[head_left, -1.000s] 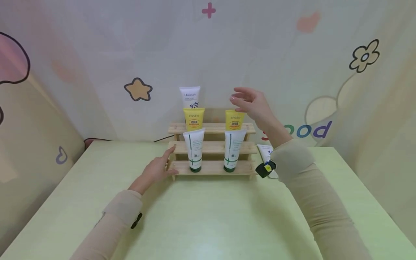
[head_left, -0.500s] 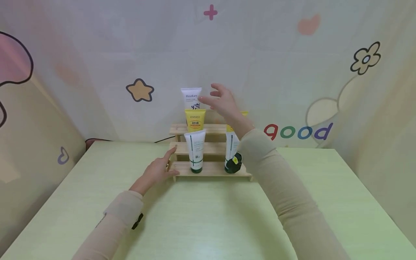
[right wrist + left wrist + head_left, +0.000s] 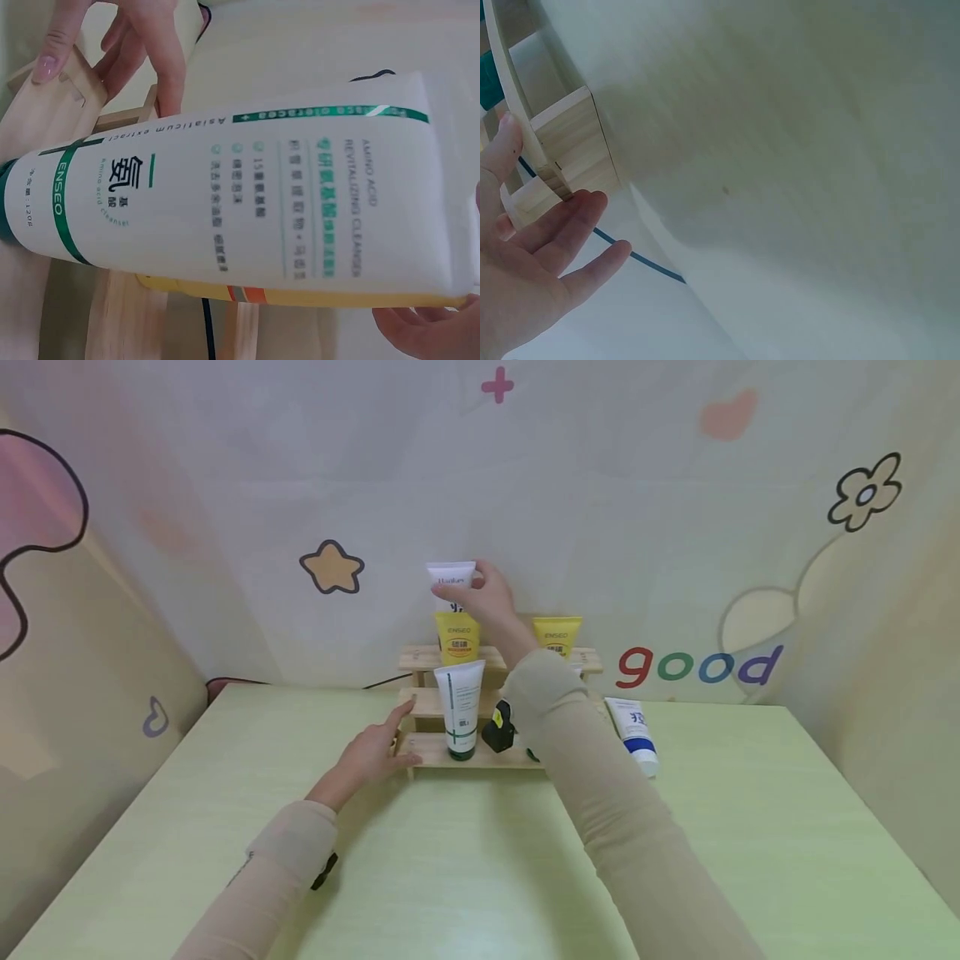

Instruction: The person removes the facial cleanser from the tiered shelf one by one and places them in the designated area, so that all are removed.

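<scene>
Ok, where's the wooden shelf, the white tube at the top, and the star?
Wooden shelf (image 3: 429, 748): head view, bottom step near its left end.
Top white tube (image 3: 452, 573): head view, upper end.
Star (image 3: 332, 567): head view, its middle.

I'm reading ENSEO, "AMINO ACID REVITALIZING CLEANSER", 120g on this white plastic tube w/ green trim; ENSEO + 硫磺 on a yellow plastic tube, ENSEO on its yellow twin; "good", multicol., on the pale cloth backdrop.

Head view: fairly even, soft light; faint glare on worktop btm ctr, soft shadows by sleeves. L wrist view dimmer, L hand dull-lit. R wrist: print on cleanser tube a bit blurry.
</scene>
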A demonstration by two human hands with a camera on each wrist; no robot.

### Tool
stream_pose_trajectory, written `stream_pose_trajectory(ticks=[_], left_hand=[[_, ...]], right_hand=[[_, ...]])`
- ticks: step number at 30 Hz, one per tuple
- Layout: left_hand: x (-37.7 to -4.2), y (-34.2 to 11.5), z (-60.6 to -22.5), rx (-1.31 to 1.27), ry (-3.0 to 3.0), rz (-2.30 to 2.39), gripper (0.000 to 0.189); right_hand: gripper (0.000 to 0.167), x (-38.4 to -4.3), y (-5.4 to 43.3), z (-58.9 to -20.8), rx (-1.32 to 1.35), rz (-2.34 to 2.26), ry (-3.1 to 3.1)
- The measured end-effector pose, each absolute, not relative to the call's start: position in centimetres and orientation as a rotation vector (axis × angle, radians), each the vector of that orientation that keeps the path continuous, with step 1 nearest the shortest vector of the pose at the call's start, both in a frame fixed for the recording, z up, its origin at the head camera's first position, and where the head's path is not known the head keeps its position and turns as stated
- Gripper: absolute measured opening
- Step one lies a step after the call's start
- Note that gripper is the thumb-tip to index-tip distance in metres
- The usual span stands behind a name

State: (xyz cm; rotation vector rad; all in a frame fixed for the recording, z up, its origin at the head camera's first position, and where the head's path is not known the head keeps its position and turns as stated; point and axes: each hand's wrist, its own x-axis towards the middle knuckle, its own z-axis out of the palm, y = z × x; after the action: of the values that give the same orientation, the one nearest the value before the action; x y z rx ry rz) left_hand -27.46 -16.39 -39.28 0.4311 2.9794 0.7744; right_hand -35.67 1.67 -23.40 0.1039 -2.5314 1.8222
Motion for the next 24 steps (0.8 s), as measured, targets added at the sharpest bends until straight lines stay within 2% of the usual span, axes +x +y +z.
stream_pose_trajectory(ticks=[5, 10, 24], left_hand=[[-27.4, -16.3, -39.2, 0.422, 2.984, 0.784, 0.086], [-27.5, -16.4, -39.3, 0.430, 2.987, 0.788, 0.087], [-27.8, -16.6, -39.8, 0.447, 2.999, 0.760, 0.088]], right_hand=[[0.059, -36.1, 1.2, -23.7, 0.150, 1.834, -2.520], [0.043, -36.7, 1.0, -23.9, 0.081, 1.851, -2.483], [0.034, -37.6, 1.0, -24.1, 0.008, 1.783, -2.464]])
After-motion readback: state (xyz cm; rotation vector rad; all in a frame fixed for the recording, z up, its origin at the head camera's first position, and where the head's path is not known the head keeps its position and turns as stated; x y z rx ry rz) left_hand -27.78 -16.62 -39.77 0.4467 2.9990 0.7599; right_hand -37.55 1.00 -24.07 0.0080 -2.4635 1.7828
